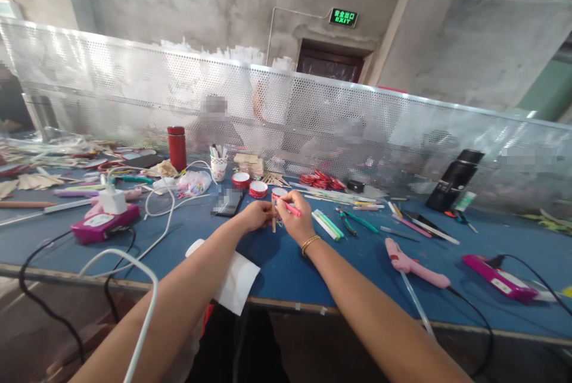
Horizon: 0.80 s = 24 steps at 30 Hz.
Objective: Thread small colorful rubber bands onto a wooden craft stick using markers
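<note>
At the middle of the blue table, my left hand point(258, 215) is closed on a small wooden stick point(274, 222) that stands roughly upright in view. My right hand point(295, 216), with a gold bracelet at the wrist, grips a pink-red pen point(292, 210) close to the stick's right side. The pen's tip is too small to make out. Just behind the hands are round red-rimmed pieces point(258, 190) in stacks. White and green sticks point(328, 225) lie right of my right hand, beside green-handled pliers point(361, 221).
A phone point(227, 202) and white paper point(236, 282) lie near my left arm. Rightward are a pink glue gun point(413, 265), a magenta power strip point(500, 279) and a black bottle point(454, 180). A red bottle point(177, 149) and white cable point(167, 222) are leftward.
</note>
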### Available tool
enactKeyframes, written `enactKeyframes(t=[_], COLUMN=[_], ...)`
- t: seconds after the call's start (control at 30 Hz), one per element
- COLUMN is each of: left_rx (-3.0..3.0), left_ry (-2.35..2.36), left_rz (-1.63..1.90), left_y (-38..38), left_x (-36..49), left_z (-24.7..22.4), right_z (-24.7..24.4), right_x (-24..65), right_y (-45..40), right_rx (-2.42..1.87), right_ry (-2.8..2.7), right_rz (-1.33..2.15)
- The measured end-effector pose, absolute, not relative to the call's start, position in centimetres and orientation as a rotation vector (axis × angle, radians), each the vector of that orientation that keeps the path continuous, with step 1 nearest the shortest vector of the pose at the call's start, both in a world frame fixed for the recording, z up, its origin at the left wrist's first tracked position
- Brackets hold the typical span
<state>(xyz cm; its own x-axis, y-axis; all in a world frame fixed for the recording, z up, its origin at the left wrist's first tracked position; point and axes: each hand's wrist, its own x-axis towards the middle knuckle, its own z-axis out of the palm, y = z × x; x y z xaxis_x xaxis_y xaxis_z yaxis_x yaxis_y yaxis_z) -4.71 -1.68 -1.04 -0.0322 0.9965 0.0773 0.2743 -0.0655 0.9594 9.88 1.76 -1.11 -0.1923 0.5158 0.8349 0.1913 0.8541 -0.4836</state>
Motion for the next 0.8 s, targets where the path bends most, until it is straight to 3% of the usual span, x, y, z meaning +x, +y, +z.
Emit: enactKeyframes(t=[0.8], left_rx=[1.431], left_ry=[1.407], left_rz=[1.131], left_y=[-1.96], left_x=[-4.38], left_z=[-0.64], right_z=[-0.92], right_x=[10.18], right_y=[1.97], right_rx=[-0.550], right_ry=[-1.752], right_rz=[0.293])
